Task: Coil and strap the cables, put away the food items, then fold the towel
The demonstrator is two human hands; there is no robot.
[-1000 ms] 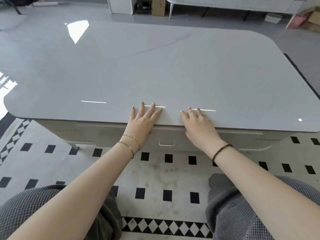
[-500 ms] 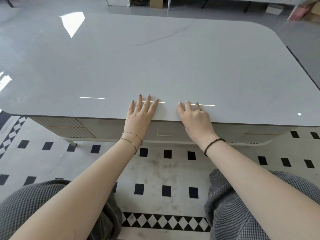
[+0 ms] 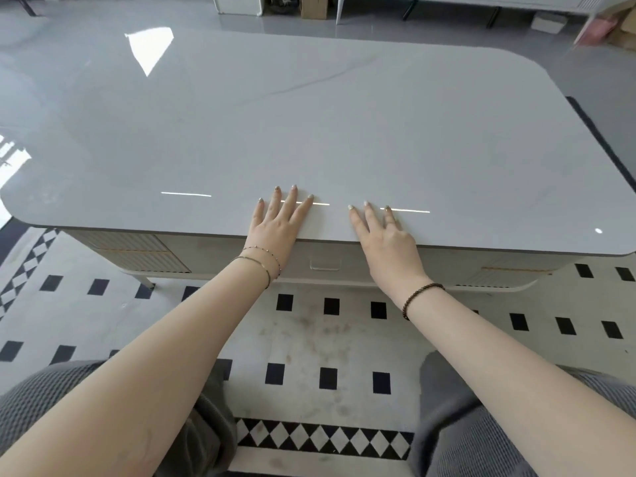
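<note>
1. The cables, the food items and the towel are not in view, so where they lie cannot be told.
2. The left hand [image 3: 275, 225] rests flat on the pale glossy surface [image 3: 309, 115] at its 6 o'clock edge. Its fingers are straight, aim toward 12 o'clock and hold nothing.
3. The right hand [image 3: 385, 235] lies just beside it at 3 o'clock, with a bare gap between the two. Its fingers are spread flat, lean toward 11 o'clock and also hold nothing.
4. With no task item in sight, neither hand can be judged the nearer, and no direction of reach can be set. The first move likely calls for looking elsewhere for the items.
5. Both wrists overhang the near edge. Below and between the hands, a drawer pull [image 3: 325, 265] sits in the front panel, within easy reach of either hand.
6. The surface runs long from 9 to 3 o'clock and has rounded corners. There is broad open room toward 12 o'clock for coiling or folding.
7. A black-and-white tiled floor [image 3: 309, 332] lies under the arms, with grey-clad knees at 7 and 5 o'clock. A cardboard box [image 3: 314, 6] stands on the grey floor beyond the far edge at 12 o'clock.
</note>
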